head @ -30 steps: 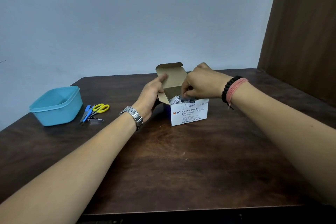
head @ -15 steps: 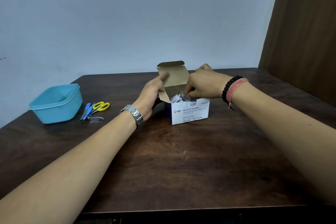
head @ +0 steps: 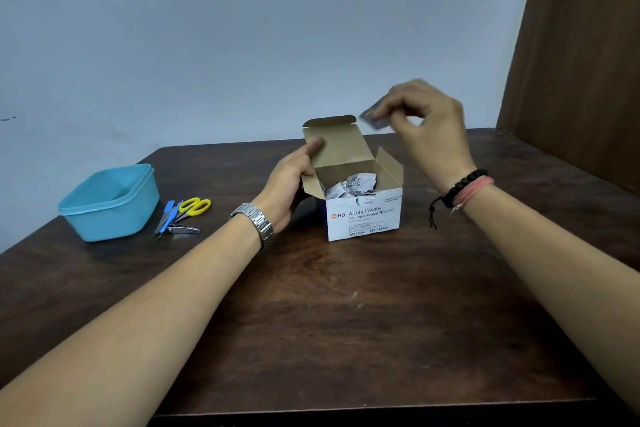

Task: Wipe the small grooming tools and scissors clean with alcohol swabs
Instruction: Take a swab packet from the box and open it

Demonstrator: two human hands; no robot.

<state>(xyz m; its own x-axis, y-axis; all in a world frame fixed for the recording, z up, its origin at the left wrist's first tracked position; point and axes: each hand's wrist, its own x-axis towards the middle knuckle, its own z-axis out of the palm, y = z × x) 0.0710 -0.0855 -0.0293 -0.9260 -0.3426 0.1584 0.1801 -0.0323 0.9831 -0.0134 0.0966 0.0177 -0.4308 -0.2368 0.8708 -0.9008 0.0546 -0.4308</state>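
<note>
A dark wooden table (head: 346, 322) carried an alcohol swab box (head: 363, 218). Left of the box lay yellow-handled scissors (head: 194, 207), a nail clipper (head: 183, 229), then a blue tub (head: 110, 204).

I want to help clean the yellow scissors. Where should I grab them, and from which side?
Probably take the scissors by the yellow handle loops, reaching in from the right, the box side. The loops point that way and lie open on the table; the blades point down-left among the blue tool and the nail clipper, close to the blue tub.
</note>
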